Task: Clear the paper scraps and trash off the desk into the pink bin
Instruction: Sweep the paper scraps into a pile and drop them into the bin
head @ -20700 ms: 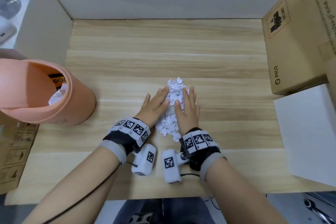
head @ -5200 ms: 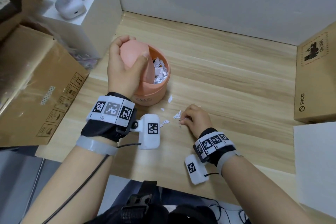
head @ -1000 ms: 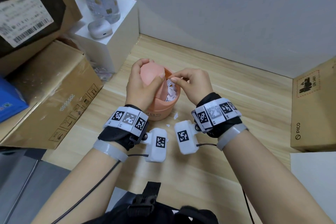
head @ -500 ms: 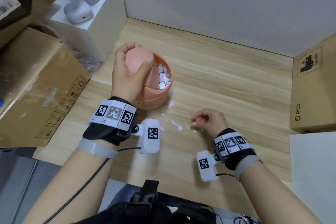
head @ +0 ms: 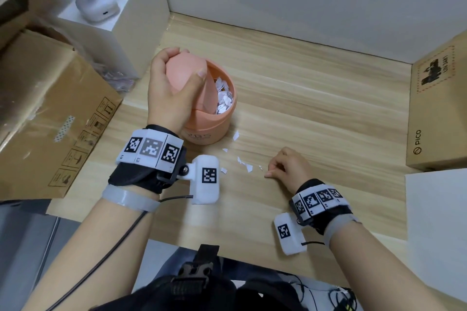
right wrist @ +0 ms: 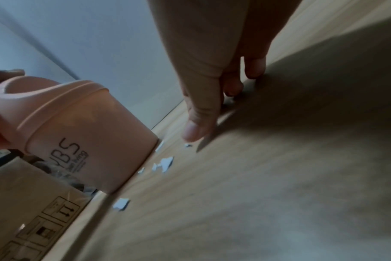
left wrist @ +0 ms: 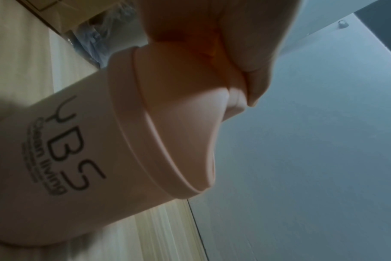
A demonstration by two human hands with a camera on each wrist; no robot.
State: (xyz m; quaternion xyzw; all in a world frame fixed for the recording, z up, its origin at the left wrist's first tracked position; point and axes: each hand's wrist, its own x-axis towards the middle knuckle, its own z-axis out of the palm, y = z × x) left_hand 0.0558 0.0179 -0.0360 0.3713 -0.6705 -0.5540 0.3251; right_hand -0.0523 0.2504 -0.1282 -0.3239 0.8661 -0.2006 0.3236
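The pink bin (head: 209,118), lettered "YBS", stands at ten o'clock on the desk (head: 316,108), white shreds inside. The left hand (head: 171,88) grips its tilted lid (head: 187,70). Loose paper scraps (head: 246,165) lie at its five o'clock, beside the right hand (head: 288,166), fingers curled, fingertips down. A "PICO" carton (head: 439,113) sits at three o'clock.

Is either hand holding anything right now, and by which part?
The left hand grips the pink bin by its tilted swing lid, thumb on the near face. The right hand is curled at the desk; whether it pinches a scrap cannot be told.
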